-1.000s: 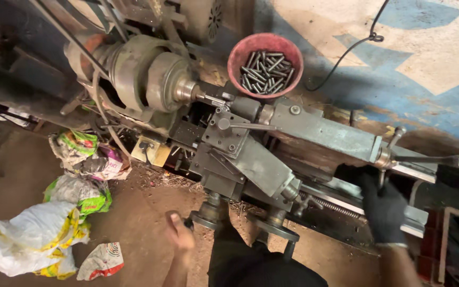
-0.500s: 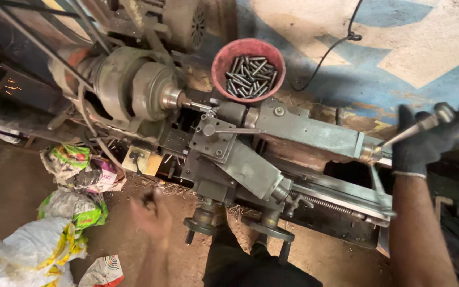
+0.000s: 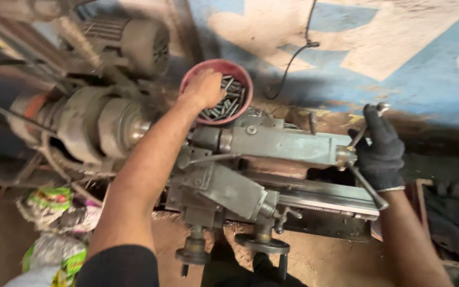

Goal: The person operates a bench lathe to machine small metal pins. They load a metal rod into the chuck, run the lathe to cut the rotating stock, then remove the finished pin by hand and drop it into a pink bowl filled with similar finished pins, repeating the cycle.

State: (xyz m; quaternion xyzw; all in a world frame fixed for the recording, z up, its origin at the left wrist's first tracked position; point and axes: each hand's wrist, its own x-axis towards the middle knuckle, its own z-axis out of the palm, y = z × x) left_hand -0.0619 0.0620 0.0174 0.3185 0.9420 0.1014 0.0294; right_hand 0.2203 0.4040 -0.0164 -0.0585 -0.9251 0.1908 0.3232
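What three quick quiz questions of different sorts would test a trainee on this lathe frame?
1. True or false: the left hand is in the red bowl of small metal pins.
2. Multiple choice: the right hand wears A) a black glove, B) no glove, C) a white glove.
3. Fill in: the right hand grips the crank handle at the end of the lathe's ____.

Key: 1 true, the bare left hand reaches among the pins. 2 A. 3 tailstock, the grey body to the right of the chuck.
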